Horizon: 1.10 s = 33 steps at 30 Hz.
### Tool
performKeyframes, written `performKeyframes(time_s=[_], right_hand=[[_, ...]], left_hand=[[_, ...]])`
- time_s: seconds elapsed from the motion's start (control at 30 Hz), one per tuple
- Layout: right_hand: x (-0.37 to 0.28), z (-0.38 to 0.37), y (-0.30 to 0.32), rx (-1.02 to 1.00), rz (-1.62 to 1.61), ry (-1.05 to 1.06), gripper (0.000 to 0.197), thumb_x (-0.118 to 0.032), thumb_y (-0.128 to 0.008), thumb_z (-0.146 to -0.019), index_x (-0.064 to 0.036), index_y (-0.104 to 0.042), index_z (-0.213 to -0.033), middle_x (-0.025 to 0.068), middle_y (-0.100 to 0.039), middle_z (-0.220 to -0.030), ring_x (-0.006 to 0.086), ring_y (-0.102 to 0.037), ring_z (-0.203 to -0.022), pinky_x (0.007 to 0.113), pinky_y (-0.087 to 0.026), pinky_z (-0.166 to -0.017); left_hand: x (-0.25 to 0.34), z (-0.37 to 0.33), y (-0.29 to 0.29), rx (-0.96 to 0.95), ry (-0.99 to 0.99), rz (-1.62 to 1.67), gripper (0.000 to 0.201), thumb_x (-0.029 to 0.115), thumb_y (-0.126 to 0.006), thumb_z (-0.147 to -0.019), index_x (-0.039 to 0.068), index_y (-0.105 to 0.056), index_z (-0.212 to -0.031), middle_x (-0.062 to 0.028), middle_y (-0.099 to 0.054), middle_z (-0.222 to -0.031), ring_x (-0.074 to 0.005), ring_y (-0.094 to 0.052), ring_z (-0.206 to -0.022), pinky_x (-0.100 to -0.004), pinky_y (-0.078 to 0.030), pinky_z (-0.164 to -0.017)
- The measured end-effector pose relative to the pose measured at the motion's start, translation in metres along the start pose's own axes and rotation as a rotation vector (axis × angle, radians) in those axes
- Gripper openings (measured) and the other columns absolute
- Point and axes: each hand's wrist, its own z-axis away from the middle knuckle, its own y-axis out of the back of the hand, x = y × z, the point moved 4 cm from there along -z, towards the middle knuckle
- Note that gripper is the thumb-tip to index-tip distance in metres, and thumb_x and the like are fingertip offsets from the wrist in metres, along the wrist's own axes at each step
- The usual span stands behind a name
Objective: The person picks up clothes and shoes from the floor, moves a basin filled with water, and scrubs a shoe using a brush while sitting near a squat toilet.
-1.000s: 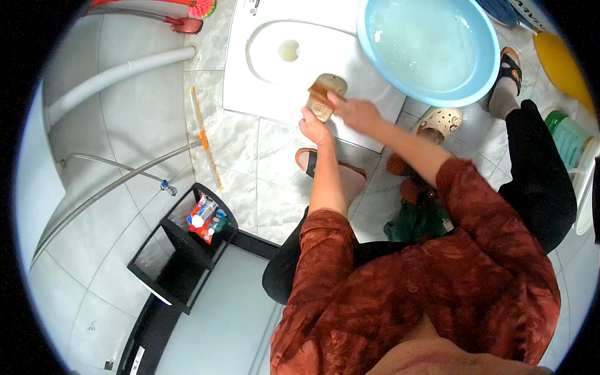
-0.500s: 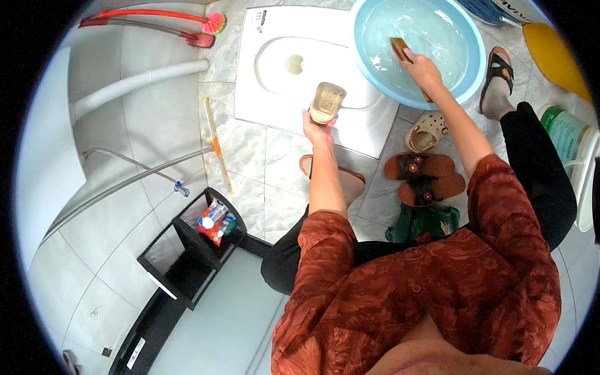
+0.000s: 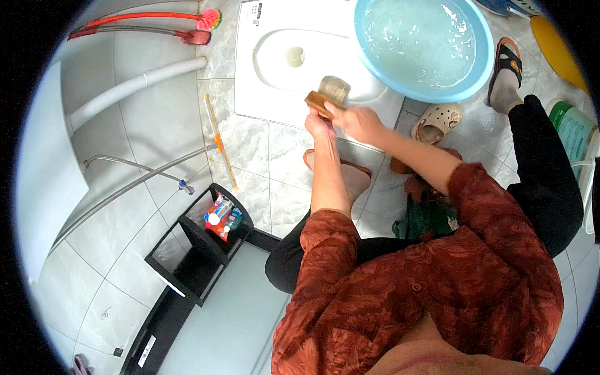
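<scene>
My left hand [image 3: 319,125] grips a beige clog [image 3: 335,86], held low over the near edge of the white squat toilet [image 3: 250,92]. Fingers wrapped round a wooden scrub brush [image 3: 321,104], my right hand [image 3: 361,124] holds it against the near part of the clog, just above my left hand. The brush hides that part of the shoe, and its bristles do not show. To the right, the matching beige clog [image 3: 445,116] sits on the floor below a light-blue basin [image 3: 437,97] of rippling water.
Brown sandals [image 3: 417,186] lie partly under my right forearm, by a dark green item [image 3: 425,223]. A white-and-green bucket [image 3: 567,128] stands at right. On the left are a black shelf [image 3: 187,250], a hose [image 3: 134,181], an orange-and-yellow stick [image 3: 217,144] and red-handled brushes [image 3: 144,19].
My right hand has brought the brush from the basin, leftward and nearer, onto the clog. The basin water is more rippled. My left hand still holds the clog in much the same place.
</scene>
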Motion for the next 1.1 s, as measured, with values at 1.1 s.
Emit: performKeyframes(time_s=[1.1], right_hand=[[0.100,-0.012,-0.009,-0.072,-0.146,-0.429,0.040,-0.030,-0.049,-0.088,-0.0131,-0.047,-0.124,0.0174,-0.058,-0.072,0.0304,-0.059,-0.067,0.037,-0.047,-0.062]], left_hand=[[-0.009,0.010,0.007,-0.110,0.047,-0.256,0.047,0.037,-0.027,-0.096,-0.001,-0.046,-0.113,-0.0156,-0.055,-0.107,-0.0270,-0.056,-0.091,-0.0380,-0.050,-0.067]])
